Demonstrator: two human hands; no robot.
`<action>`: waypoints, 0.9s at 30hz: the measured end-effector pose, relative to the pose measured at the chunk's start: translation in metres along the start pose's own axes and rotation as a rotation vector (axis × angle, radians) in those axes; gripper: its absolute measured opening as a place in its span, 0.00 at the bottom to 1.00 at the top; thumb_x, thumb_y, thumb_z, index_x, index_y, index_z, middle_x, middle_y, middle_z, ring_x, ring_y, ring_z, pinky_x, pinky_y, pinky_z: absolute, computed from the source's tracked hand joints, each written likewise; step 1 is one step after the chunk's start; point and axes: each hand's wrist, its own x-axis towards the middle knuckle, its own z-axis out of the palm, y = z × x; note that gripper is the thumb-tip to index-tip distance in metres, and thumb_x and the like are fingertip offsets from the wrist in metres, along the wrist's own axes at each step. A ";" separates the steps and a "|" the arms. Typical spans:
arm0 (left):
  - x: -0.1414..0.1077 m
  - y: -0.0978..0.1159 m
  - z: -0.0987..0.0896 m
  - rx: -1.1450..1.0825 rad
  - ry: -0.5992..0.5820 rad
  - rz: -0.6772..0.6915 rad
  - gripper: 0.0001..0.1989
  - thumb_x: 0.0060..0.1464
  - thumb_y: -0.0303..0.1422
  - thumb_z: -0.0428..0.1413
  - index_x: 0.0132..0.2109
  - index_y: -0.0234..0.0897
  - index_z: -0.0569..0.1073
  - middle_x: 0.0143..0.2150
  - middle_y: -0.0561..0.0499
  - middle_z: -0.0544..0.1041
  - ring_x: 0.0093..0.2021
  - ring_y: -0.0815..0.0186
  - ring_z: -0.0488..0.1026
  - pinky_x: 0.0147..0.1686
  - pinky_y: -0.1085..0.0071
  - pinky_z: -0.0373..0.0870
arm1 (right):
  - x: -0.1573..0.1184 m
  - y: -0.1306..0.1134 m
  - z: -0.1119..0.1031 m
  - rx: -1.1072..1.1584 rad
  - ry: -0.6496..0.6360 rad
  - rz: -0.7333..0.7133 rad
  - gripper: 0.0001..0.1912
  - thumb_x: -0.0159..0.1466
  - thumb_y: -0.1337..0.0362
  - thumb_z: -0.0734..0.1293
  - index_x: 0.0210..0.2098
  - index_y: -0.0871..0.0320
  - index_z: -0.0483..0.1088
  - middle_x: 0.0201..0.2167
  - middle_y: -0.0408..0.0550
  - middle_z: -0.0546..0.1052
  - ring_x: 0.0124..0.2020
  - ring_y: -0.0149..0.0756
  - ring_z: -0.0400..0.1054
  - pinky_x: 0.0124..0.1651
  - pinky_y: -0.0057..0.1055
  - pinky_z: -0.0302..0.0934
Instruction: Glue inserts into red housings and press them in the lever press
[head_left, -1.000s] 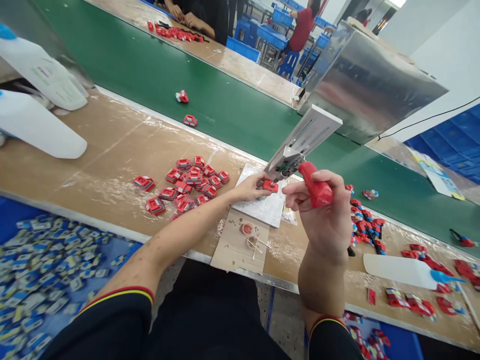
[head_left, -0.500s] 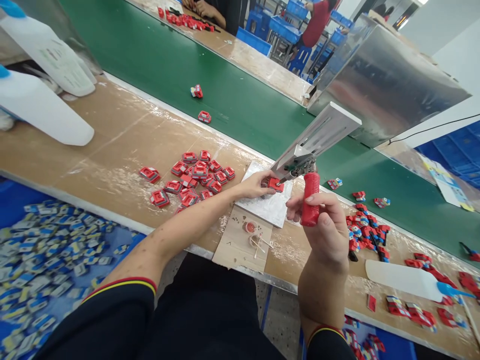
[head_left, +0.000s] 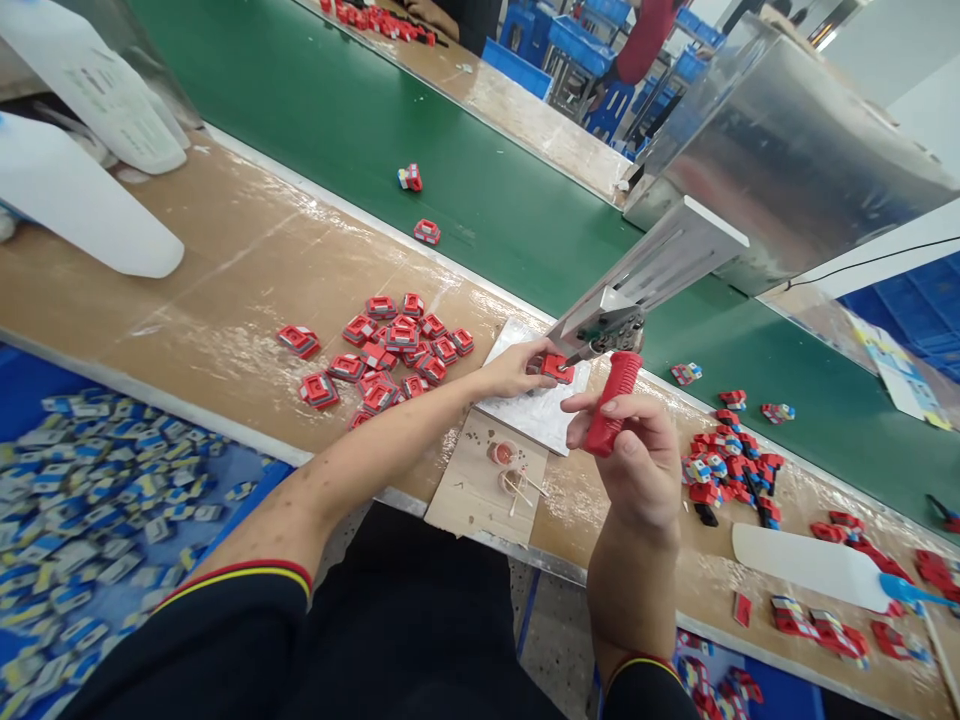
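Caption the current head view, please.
Left hand steadies a red part under a metal press while the right hand grips its red handle.

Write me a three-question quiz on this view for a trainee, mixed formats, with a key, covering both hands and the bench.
1. Multiple choice: what does the right hand grip?
a) a cotton swab
b) a ribbed red handle
c) a cardboard strip
2. True or false: the left hand holds a small red plastic piece over a flat pale metal plate.
3. Fill in the blank: the white plastic bottle lying on the bench beyond the right hand has a ____ nozzle.

Key: 1 b; 2 true; 3 blue.
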 end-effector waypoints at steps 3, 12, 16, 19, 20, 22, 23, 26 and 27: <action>0.000 -0.004 0.000 0.008 0.009 -0.002 0.19 0.57 0.31 0.69 0.53 0.37 0.75 0.53 0.43 0.83 0.51 0.58 0.82 0.56 0.56 0.77 | -0.005 0.019 0.000 -0.028 0.028 -0.039 0.11 0.70 0.50 0.74 0.41 0.49 0.75 0.42 0.47 0.87 0.29 0.36 0.78 0.31 0.35 0.74; 0.000 -0.006 -0.003 0.098 -0.035 -0.019 0.18 0.59 0.28 0.67 0.54 0.38 0.73 0.52 0.41 0.84 0.51 0.59 0.84 0.55 0.57 0.79 | -0.002 0.085 -0.014 -0.464 0.038 -0.018 0.11 0.73 0.52 0.68 0.43 0.52 0.75 0.41 0.49 0.85 0.35 0.37 0.78 0.34 0.33 0.73; -0.001 0.006 -0.009 0.245 -0.027 -0.017 0.23 0.55 0.26 0.68 0.57 0.38 0.74 0.54 0.39 0.84 0.55 0.56 0.83 0.53 0.58 0.81 | -0.018 0.056 -0.024 -0.512 0.066 -0.014 0.15 0.71 0.56 0.72 0.55 0.50 0.77 0.55 0.54 0.83 0.39 0.37 0.81 0.39 0.37 0.77; 0.003 0.026 -0.049 0.426 0.043 -0.065 0.29 0.51 0.25 0.70 0.60 0.38 0.76 0.57 0.40 0.83 0.57 0.54 0.82 0.51 0.61 0.81 | -0.066 0.024 -0.034 -0.500 0.260 -0.029 0.22 0.72 0.62 0.72 0.63 0.43 0.73 0.68 0.57 0.76 0.42 0.39 0.83 0.43 0.41 0.79; 0.007 0.034 -0.070 0.499 0.091 -0.093 0.28 0.52 0.26 0.69 0.60 0.38 0.77 0.57 0.41 0.83 0.56 0.54 0.82 0.51 0.61 0.81 | -0.085 0.018 -0.037 -0.458 0.346 -0.069 0.21 0.72 0.63 0.71 0.63 0.42 0.74 0.66 0.56 0.78 0.40 0.40 0.83 0.40 0.41 0.79; 0.019 0.050 -0.115 0.653 0.219 -0.163 0.20 0.57 0.27 0.64 0.57 0.35 0.79 0.54 0.41 0.84 0.53 0.55 0.81 0.56 0.58 0.79 | -0.120 0.015 -0.041 -0.410 0.430 -0.097 0.16 0.74 0.64 0.69 0.59 0.42 0.76 0.58 0.53 0.82 0.37 0.39 0.83 0.32 0.35 0.76; 0.027 0.057 -0.137 0.731 0.291 -0.203 0.17 0.60 0.26 0.62 0.56 0.33 0.79 0.54 0.40 0.83 0.55 0.53 0.81 0.60 0.55 0.77 | -0.134 0.017 -0.042 -0.441 0.430 -0.088 0.13 0.74 0.63 0.69 0.57 0.45 0.78 0.53 0.53 0.84 0.38 0.39 0.83 0.31 0.33 0.75; 0.051 0.063 -0.183 0.932 0.459 -0.329 0.17 0.62 0.26 0.61 0.57 0.31 0.78 0.62 0.34 0.78 0.66 0.44 0.74 0.70 0.45 0.66 | -0.162 0.033 -0.035 -0.657 0.287 -0.031 0.07 0.74 0.61 0.70 0.48 0.51 0.81 0.43 0.54 0.86 0.46 0.45 0.85 0.37 0.33 0.79; 0.059 0.062 -0.191 0.980 0.485 -0.367 0.18 0.63 0.27 0.63 0.59 0.32 0.77 0.65 0.34 0.76 0.68 0.43 0.71 0.71 0.42 0.65 | -0.168 0.039 -0.032 -0.711 0.234 -0.028 0.07 0.74 0.61 0.70 0.45 0.51 0.82 0.42 0.54 0.86 0.46 0.45 0.85 0.38 0.32 0.79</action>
